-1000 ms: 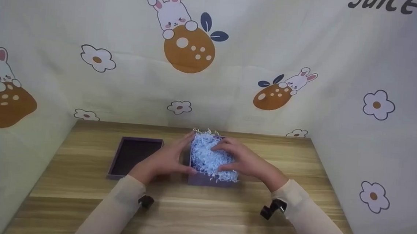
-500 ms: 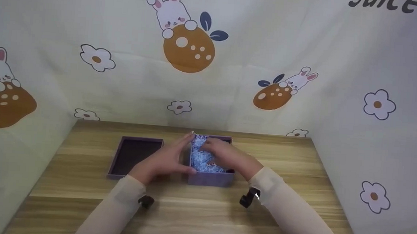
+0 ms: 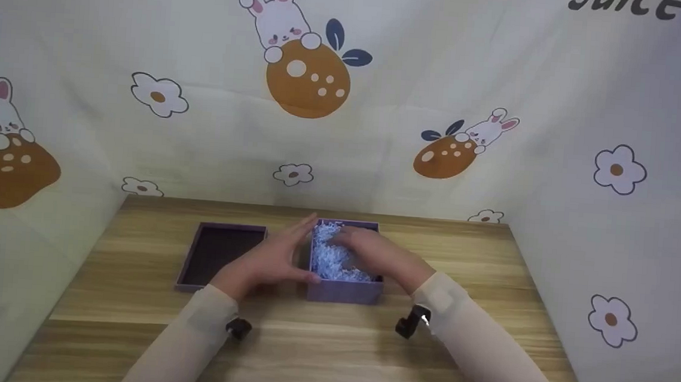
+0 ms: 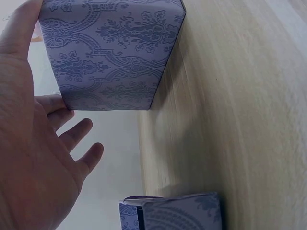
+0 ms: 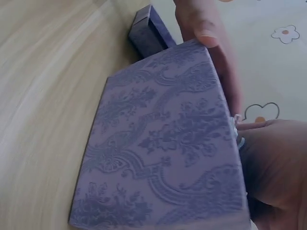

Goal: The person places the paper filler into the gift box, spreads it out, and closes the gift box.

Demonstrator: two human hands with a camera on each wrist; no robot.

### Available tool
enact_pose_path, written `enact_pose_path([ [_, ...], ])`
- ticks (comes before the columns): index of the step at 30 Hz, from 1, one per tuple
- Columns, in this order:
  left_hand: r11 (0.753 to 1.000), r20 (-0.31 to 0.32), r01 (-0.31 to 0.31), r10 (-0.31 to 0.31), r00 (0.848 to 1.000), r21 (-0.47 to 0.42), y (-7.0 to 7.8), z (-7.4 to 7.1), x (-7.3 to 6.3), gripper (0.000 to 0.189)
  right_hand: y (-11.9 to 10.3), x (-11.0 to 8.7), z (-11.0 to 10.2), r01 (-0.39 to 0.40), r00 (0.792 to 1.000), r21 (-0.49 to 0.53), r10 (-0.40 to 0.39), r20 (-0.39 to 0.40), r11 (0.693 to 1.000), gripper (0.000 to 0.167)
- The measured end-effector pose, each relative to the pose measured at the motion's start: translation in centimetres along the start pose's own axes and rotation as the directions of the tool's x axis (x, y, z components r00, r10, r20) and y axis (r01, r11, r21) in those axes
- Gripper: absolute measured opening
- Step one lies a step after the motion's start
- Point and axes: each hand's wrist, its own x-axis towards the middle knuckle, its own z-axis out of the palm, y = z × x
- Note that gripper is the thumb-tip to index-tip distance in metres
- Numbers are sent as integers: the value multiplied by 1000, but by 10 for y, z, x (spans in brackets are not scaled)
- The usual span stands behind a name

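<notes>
A purple patterned box (image 3: 344, 292) without its lid stands on the table, filled with pale blue shredded paper (image 3: 326, 262). My left hand (image 3: 270, 258) grips the box's left side, its thumb at the near corner and its index finger at the far corner. In the left wrist view the other fingers of that hand hang loose beside the box wall. My right hand (image 3: 381, 254) reaches into the box from the right and presses on the shredded paper. Its fingertips are hidden in the box and the paper. The right wrist view shows the box's patterned side (image 5: 158, 143).
The box lid (image 3: 222, 257) lies with its dark inside up, left of the box and beside my left wrist. Behind the wooden table (image 3: 329, 352) hangs a pale cloth (image 3: 200, 139) printed with rabbits and flowers, which also covers both sides.
My right hand has moved left and down into the box. The shredded paper that bulged over the front and back rims now lies within the box. My left hand has stayed in place.
</notes>
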Motion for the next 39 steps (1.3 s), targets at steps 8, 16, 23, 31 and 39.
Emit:
enact_pose_path([
  [8, 1000, -7, 15, -15, 1000, -6, -1, 1, 0, 134, 1, -9, -20, 23, 990, 229, 9, -141, 973, 45],
  [16, 1000, -9, 1, -1, 1000, -24, -5, 3, 1, 134, -11, 13, -3, -54, 995, 397, 81, -51, 916, 41],
  [23, 1000, -1, -3, 3, 1000, -23, -1, 0, 0, 135, -11, 13, -8, -214, 977, 221, 203, 70, 951, 56],
  [31, 999, -3, -2, 2, 1000, -42, -1, -2, -1, 134, -18, 19, -1, -272, 956, 9, 269, 121, 962, 62],
  [39, 999, 10, 24, -24, 1000, -28, -3, 0, -1, 135, -17, 7, -15, -236, 969, 125, 224, 100, 964, 64],
])
